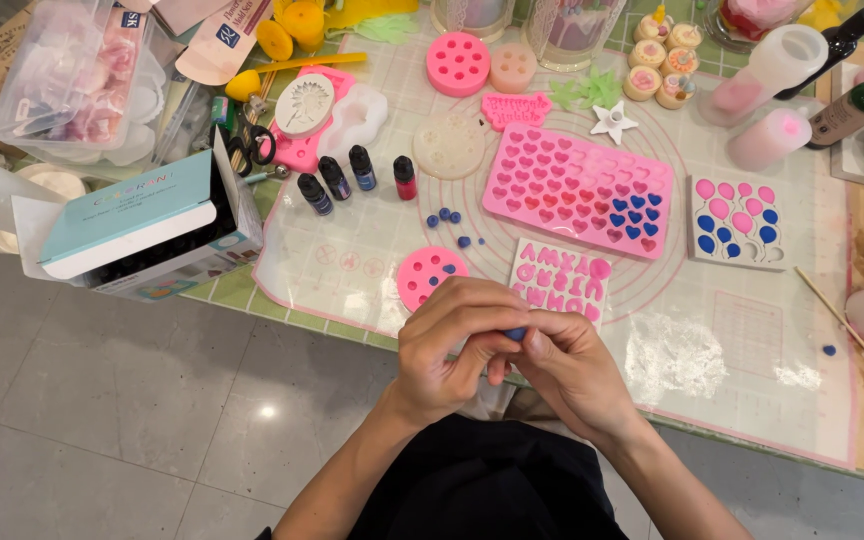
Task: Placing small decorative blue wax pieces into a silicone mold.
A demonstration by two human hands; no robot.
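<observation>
Both hands meet at the near edge of the surface (752,350): my left hand (452,345) and right hand (567,365) pinch one small blue lump (517,333) between their fingertips, closed on it. Just beyond them: round pink mould (430,275), pink letter mould (562,278). Farther: pink heart mould (577,190), balloon mould (739,222), four dye bottles (357,178), loose blue balls (447,216).

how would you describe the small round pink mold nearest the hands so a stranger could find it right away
Start at the big pink heart mold in the middle of the clear mat, then drop to its lower left, just above the left hand. The small round pink mold lies there, beside the pink letter mold. Unlike the round pink mold at the far edge, several of its holes hold blue.
</observation>
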